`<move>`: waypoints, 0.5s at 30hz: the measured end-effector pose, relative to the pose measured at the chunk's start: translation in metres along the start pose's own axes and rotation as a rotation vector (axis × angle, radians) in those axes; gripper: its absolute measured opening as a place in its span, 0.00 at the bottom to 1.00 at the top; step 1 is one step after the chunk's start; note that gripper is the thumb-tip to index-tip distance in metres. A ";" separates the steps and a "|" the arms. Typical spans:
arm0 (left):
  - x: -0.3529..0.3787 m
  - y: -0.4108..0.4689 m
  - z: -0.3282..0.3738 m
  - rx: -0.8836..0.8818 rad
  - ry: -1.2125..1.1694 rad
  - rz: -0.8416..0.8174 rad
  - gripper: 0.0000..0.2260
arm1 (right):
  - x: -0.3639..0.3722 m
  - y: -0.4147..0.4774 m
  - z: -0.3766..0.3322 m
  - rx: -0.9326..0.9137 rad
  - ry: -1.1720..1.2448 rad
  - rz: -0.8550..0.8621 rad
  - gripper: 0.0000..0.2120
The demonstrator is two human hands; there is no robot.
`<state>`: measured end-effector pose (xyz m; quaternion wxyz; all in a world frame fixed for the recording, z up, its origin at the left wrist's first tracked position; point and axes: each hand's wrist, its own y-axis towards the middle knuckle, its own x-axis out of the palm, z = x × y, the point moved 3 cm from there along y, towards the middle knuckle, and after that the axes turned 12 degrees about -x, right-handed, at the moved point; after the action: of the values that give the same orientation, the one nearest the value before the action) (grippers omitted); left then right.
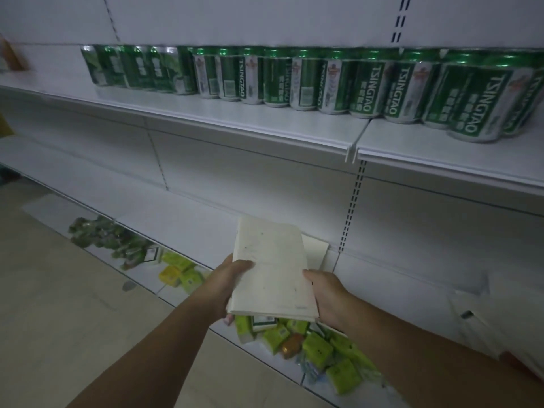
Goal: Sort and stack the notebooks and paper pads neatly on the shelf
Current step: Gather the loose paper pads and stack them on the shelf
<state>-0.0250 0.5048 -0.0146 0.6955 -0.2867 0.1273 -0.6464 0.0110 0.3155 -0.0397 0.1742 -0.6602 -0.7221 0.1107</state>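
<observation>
Notebook stacking looks to be in an early part. On the long white metal shelf [182, 228] I can see only one flat cream paper pad [316, 250], near the slotted upright. Some pale sheets [471, 290] further right are too blurred to identify, so much sorting may be left.

The row of green drink cans [365, 89] on the level above and the green packets [318, 348] on the lowest level are not part of the work.

A cream-white soft-cover notebook [273, 266] is held above the shelf front, partly over the paper pad. The left hand [232, 278] and right hand [326, 293] grip its near corners. Each thumb is pressed on the cover and the fingers are curled underneath. The next step is probably to lay it squarely on the pad.
</observation>
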 end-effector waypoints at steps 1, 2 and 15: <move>-0.001 0.006 0.001 -0.013 -0.010 -0.022 0.27 | 0.003 0.005 0.000 -0.019 -0.013 0.024 0.10; -0.003 0.014 0.002 -0.029 -0.023 -0.038 0.28 | 0.007 0.012 -0.001 -0.041 -0.023 0.049 0.10; -0.091 0.137 0.054 -0.243 0.129 0.361 0.12 | 0.090 0.149 0.010 -0.121 -0.130 0.056 0.10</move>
<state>0.1059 0.6063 -0.0660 0.7507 -0.2992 0.2975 -0.5084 0.1371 0.4212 -0.0979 0.0838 -0.6810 -0.7184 0.1144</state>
